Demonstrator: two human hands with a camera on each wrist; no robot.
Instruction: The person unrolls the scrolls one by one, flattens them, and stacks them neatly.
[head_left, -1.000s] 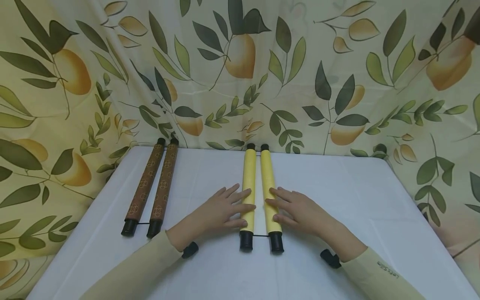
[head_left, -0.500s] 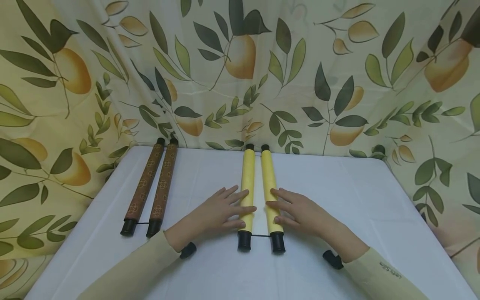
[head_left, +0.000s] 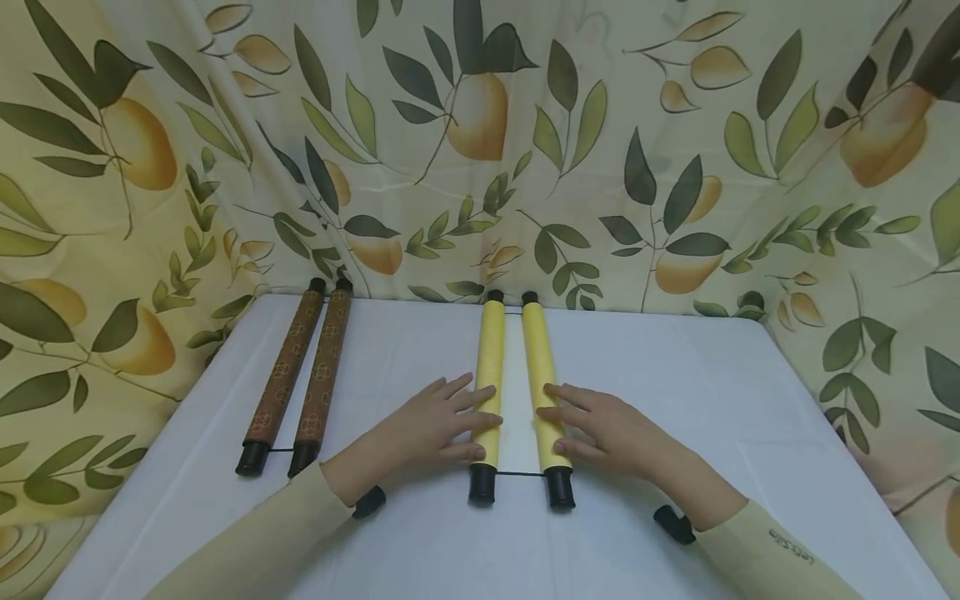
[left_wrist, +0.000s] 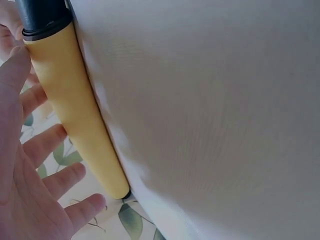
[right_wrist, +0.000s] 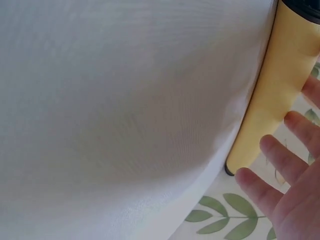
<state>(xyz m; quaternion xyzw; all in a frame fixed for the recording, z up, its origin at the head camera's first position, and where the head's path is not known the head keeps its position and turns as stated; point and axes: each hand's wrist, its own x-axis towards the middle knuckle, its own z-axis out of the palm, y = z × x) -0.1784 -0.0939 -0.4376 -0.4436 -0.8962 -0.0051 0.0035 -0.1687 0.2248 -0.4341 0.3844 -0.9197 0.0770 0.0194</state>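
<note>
Head view, both hands (head_left: 517,429) flat, fingers straight on yellow scroll (head_left: 517,392)

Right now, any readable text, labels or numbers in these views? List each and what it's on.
Small dark lettering on the right sleeve, near the cuff: too small and blurred to read.
Yellow scroll, brown patterned scroll, white table cover, leaf-print backdrop: no text visible.
Both wrist views: no text.
</note>
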